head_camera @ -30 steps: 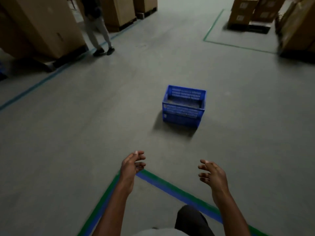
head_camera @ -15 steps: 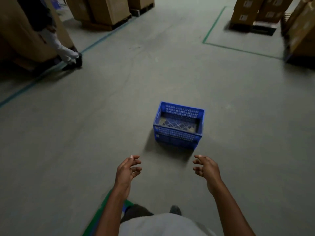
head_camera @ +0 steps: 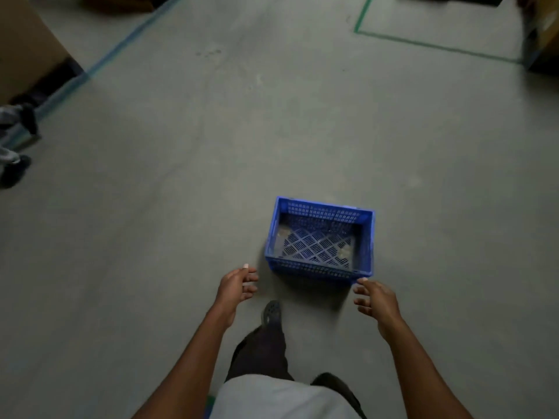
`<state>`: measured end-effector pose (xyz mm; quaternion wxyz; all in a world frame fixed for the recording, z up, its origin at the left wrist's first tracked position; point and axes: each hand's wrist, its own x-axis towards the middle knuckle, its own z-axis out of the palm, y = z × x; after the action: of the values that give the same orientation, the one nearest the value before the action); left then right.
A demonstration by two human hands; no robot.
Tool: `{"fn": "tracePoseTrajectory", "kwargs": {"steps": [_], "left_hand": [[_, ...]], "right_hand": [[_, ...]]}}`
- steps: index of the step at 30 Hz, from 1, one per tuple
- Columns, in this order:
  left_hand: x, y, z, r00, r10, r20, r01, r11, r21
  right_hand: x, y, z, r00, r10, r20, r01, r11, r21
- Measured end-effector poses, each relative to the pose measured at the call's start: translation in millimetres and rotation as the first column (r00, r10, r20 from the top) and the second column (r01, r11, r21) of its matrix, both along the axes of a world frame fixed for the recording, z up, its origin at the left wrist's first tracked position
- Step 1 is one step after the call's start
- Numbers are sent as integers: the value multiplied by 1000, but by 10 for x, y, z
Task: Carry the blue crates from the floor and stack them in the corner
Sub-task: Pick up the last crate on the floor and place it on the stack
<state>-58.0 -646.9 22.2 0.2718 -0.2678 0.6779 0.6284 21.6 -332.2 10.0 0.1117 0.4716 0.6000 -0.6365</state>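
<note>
The grey concrete floor (head_camera: 181,237) fills the view, crossed by a blue tape line (head_camera: 121,45) at the far left and a green tape line (head_camera: 423,45) at the far right. A cardboard box (head_camera: 24,46) stands at the far left edge, and another person's dark shoe (head_camera: 13,173) shows below it. The blue crate (head_camera: 320,238) sits upright on the floor right of centre, its slotted bottom bare. The wearer's dark shoe (head_camera: 271,311) steps forward near it. The left hand (head_camera: 237,287) hangs just left of the crate, fingers loosely curled and holding nothing. The right hand (head_camera: 376,299) hovers at the crate's near right corner, fingers spread and relaxed, not gripping.
</note>
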Motion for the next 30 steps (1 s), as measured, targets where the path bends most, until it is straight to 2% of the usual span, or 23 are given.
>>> {"fn": "tracePoseTrajectory", "kwargs": {"steps": [4, 8, 14, 18, 21, 25, 27, 30], "left_hand": [[-953, 194, -404, 991, -98, 86, 103, 993, -51], [-1716, 396, -1033, 972, -162, 167, 184, 976, -121], [-2544, 676, -2488, 961, -181, 207, 229, 944, -238], [-2918, 716, -3552, 950, -249, 188, 304, 870, -388], [-3085, 768, -4136, 933, -314, 174, 359, 796, -488], [-3225, 852, -4615, 936, -309, 170, 352, 784, -511], [-3271, 867, -4779, 943, -285, 171, 332, 809, -485], [-3309, 954, -4873, 982, -129, 136, 169, 920, -353]], "right_hand": [[-711, 300, -336, 995, 14, 94, -16, 1000, 18], [-1309, 709, -1029, 975, 90, 201, -107, 991, 77], [-2085, 1384, -2569, 926, 164, 340, -224, 963, 147], [-2423, 1713, -3478, 870, 229, 436, -381, 873, 303], [-2560, 1900, -4010, 860, 157, 486, -369, 849, 378], [-2670, 2005, -4391, 883, 50, 466, -297, 829, 474], [-2675, 2032, -4478, 913, 10, 407, -224, 848, 481], [-2595, 2137, -4618, 929, -14, 369, -142, 908, 393]]}}
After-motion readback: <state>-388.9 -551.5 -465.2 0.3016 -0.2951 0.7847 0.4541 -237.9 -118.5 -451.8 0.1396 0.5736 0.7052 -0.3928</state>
